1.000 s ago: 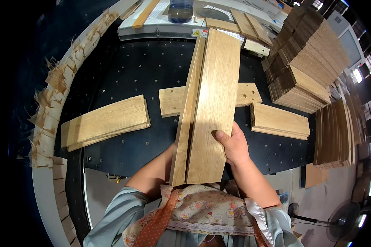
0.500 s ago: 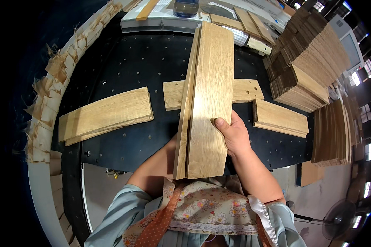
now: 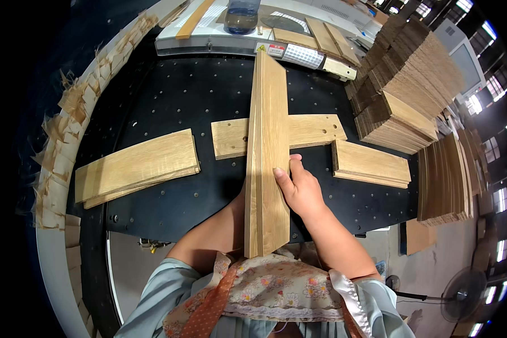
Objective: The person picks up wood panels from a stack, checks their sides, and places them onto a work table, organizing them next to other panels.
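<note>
Upright before me stand two long wood-grain boards (image 3: 275, 158), pressed nearly together and tilted so that their long edges show. My right hand (image 3: 303, 186) grips them from the right, its thumb on the front face and its fingers behind. On the left, my forearm (image 3: 217, 225) reaches behind the boards, which hide my left hand. Past them a drilled board (image 3: 315, 128) with several holes lies crosswise on the black table (image 3: 174, 98), partly covered by the held boards.
A short stack of boards (image 3: 138, 166) lies at left, another small stack (image 3: 372, 163) at right. Tall board stacks (image 3: 411, 67) rise at far right. A white machine (image 3: 208, 45) with a blue water container (image 3: 241, 18) edges the far side. Torn tape covers the left rail (image 3: 76, 107).
The held boards have turned, showing more of their edges and less of the broad face. My right hand turned with them. The whole view has shifted slightly.
</note>
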`<state>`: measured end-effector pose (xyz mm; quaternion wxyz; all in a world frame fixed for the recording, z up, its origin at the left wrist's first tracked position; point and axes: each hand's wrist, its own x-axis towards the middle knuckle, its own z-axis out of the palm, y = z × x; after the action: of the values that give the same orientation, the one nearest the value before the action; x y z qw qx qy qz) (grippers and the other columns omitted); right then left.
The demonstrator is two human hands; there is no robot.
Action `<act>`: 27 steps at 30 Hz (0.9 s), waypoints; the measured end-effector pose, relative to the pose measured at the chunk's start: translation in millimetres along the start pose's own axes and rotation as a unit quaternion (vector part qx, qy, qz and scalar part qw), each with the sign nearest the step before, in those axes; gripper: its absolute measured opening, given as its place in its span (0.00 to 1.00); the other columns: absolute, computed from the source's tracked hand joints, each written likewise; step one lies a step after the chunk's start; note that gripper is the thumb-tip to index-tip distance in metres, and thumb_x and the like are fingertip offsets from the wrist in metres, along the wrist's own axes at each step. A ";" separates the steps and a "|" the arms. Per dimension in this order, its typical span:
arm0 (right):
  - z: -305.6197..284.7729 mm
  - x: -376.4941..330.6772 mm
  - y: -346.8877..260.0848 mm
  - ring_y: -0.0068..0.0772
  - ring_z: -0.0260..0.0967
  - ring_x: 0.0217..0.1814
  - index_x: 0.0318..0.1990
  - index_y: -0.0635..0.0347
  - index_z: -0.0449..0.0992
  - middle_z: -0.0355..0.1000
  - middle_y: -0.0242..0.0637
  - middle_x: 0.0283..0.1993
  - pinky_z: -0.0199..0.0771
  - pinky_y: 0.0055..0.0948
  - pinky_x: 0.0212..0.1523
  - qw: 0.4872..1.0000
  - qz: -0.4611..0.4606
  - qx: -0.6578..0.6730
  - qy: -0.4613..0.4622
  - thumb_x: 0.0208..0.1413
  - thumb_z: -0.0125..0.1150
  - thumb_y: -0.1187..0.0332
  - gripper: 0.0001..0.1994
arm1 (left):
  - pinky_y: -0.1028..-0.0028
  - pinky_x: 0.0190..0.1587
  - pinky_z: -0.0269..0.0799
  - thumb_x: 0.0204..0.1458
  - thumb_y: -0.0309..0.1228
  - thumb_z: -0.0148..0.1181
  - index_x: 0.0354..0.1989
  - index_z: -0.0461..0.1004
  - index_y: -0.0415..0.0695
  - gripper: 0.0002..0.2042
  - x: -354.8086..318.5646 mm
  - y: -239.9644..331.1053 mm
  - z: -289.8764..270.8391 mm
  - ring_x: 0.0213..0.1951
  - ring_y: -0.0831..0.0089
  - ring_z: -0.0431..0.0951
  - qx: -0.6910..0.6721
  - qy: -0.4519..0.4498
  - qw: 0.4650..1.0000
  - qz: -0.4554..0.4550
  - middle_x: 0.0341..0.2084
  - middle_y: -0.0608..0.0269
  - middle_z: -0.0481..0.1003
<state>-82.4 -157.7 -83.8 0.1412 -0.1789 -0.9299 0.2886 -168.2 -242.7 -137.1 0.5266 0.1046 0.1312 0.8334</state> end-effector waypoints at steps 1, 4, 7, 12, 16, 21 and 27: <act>-2.3 -0.6 0.1 0.57 0.71 0.36 0.45 0.66 0.67 0.72 0.55 0.30 0.72 0.43 0.35 1.000 0.003 -0.023 -0.010 0.60 0.46 0.50 0.23 | 0.72 0.46 0.75 0.61 0.47 0.43 0.55 0.64 0.36 0.25 1.4 0.1 1.0 0.47 0.69 0.74 -0.002 -0.010 1.000 -0.008 0.49 0.55 0.70; -14.2 0.5 -9.3 0.55 0.72 0.32 0.38 0.63 0.70 0.73 0.50 0.27 0.72 0.44 0.33 0.994 0.008 -0.092 -0.052 0.60 0.44 0.49 0.23 | 0.73 0.46 0.74 0.60 0.47 0.42 0.53 0.66 0.35 0.26 -1.2 -2.4 3.3 0.45 0.69 0.75 0.033 0.046 0.998 -0.012 0.46 0.56 0.72; -23.0 0.4 -16.6 0.52 0.72 0.32 0.32 0.62 0.71 0.74 0.49 0.28 0.72 0.43 0.33 0.991 -0.032 -0.121 -0.038 0.60 0.45 0.49 0.22 | 0.72 0.45 0.74 0.60 0.45 0.43 0.48 0.69 0.35 0.23 -4.6 0.2 9.4 0.43 0.69 0.75 0.035 0.048 0.998 0.002 0.44 0.54 0.73; -38.2 -10.1 -14.8 0.50 0.72 0.32 0.32 0.60 0.76 0.73 0.46 0.27 0.72 0.38 0.33 0.998 -0.047 0.041 -0.015 0.60 0.47 0.54 0.19 | 0.69 0.46 0.73 0.57 0.42 0.50 0.51 0.65 0.41 0.19 -3.6 0.4 5.0 0.40 0.68 0.74 0.107 0.077 0.979 0.156 0.40 0.58 0.72; -57.9 -29.7 6.5 0.47 0.72 0.46 0.55 0.60 0.67 0.72 0.52 0.46 0.70 0.34 0.47 0.925 -0.027 0.342 -0.162 0.58 0.53 0.58 0.20 | 0.69 0.51 0.67 0.57 0.30 0.52 0.59 0.54 0.45 0.22 1.0 -1.9 12.6 0.49 0.71 0.68 0.198 0.137 0.929 0.281 0.48 0.61 0.66; -46.8 -49.3 -0.7 0.59 0.70 0.45 0.61 0.59 0.52 0.69 0.58 0.46 0.73 0.43 0.42 0.996 -0.008 0.069 -0.053 0.48 0.63 0.64 0.34 | 0.68 0.58 0.59 0.55 0.23 0.50 0.63 0.47 0.42 0.27 -0.5 -3.5 16.8 0.55 0.69 0.64 0.245 0.122 0.905 0.324 0.54 0.58 0.62; -41.8 -58.1 4.2 0.62 0.69 0.43 0.61 0.62 0.50 0.67 0.59 0.48 0.73 0.46 0.39 0.998 -0.027 0.032 -0.036 0.47 0.64 0.63 0.36 | 0.68 0.62 0.52 0.55 0.21 0.49 0.65 0.42 0.38 0.30 -10.7 -8.3 32.4 0.60 0.67 0.58 0.291 0.085 0.890 0.342 0.59 0.54 0.57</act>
<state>-14.0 -158.3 -62.4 0.1211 -0.1389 -0.9290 0.3209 -146.6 -245.5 -109.6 0.1421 0.2205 0.3685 0.8919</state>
